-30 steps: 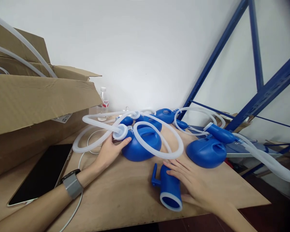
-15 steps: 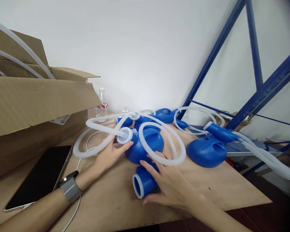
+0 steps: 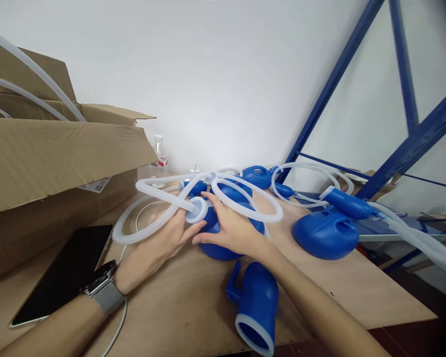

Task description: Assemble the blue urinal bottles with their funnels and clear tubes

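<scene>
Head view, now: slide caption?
Left hand and right hand at a rounded blue plastic bottle, looped translucent white hose alongside.

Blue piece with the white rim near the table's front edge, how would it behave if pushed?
The blue piece may roll, since its body is rounded. Its side handle could catch and stop that. Its hollow mouth suggests it's probably light.

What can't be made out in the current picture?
In the head view:
- Blue bottle: neck partly hidden by the right hand.
- Left hand: partly behind the white hose and cap.
- Carton: cut by the left edge, inside mostly hidden by its front.
- Clear bottle: label print too small.
</scene>
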Available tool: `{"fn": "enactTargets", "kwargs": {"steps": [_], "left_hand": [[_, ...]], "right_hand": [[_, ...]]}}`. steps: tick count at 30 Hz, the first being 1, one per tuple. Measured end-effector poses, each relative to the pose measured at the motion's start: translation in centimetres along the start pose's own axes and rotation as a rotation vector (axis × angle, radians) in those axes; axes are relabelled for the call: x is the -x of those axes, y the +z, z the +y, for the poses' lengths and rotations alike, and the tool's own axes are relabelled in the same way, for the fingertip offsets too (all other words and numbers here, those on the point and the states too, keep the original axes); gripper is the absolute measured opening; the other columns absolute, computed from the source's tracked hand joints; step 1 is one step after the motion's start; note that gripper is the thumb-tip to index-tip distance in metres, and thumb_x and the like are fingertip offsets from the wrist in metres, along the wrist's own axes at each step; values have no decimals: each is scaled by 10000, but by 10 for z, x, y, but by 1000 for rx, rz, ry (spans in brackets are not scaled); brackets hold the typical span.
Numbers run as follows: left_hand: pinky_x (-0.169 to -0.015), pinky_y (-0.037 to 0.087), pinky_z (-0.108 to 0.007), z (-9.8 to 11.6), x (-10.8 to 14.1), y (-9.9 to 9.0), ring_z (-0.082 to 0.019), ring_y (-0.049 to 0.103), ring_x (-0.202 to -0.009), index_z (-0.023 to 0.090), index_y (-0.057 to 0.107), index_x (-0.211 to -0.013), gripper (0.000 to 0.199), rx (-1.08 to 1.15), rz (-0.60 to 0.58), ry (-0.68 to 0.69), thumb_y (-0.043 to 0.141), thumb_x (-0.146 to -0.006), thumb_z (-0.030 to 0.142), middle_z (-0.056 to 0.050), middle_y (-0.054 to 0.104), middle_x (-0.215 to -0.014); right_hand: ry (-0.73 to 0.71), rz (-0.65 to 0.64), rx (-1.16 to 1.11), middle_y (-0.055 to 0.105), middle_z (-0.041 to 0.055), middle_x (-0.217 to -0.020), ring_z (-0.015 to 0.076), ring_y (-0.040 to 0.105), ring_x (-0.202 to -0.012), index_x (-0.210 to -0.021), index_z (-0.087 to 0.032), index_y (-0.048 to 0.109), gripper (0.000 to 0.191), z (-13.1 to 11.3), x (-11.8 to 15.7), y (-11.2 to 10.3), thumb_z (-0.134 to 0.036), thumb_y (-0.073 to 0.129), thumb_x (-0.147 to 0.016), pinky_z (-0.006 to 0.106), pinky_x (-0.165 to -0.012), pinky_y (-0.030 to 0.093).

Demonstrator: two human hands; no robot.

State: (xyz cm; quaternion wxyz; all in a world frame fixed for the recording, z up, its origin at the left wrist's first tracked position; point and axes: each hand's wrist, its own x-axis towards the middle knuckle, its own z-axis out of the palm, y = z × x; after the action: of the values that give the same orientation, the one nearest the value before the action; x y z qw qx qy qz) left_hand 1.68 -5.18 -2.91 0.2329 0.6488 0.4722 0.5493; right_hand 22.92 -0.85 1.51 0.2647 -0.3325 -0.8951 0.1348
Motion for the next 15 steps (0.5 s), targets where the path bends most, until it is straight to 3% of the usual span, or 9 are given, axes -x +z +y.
{"fn": "enactTargets", "kwargs": {"steps": [6,11,13,15], "left_hand": [[-1084,498,-485,5,-5,-3,-379,673,-1192,238,694,-1268,501,-347,-100,126,543,-967,609,-135,759,-1177],[-810,561,-440,4,-14,3,-303,676,-714,204,701,-1288,586,-425,-97,85,390,-1014,617,-58,730,-782],[-797,568,-402,5,-15,8,-281,682,-727,220,698,-1304,571,-359,-98,67,393,-1023,612,-41,743,-804],[-869,580,-371,7,-15,12,-278,715,-912,232,678,-1339,545,-236,-112,64,419,-1032,600,-58,783,-1050]], "right_hand": [[-51,96,105,713,106,-1255,332,690,-1154,-1335,-233,574,549,6,4,4,-454,786,-879,514,-1054,511],[-51,107,78,706,100,-1232,332,684,-1131,-1345,-234,551,614,9,5,3,-529,787,-861,510,-1033,512],[-20,139,47,701,109,-1235,332,682,-1128,-1338,-231,548,665,13,6,3,-613,782,-847,502,-1014,524],[-11,164,-64,695,99,-1231,302,681,-1129,-1296,-234,550,604,18,7,2,-630,743,-883,463,-1005,532]]}}
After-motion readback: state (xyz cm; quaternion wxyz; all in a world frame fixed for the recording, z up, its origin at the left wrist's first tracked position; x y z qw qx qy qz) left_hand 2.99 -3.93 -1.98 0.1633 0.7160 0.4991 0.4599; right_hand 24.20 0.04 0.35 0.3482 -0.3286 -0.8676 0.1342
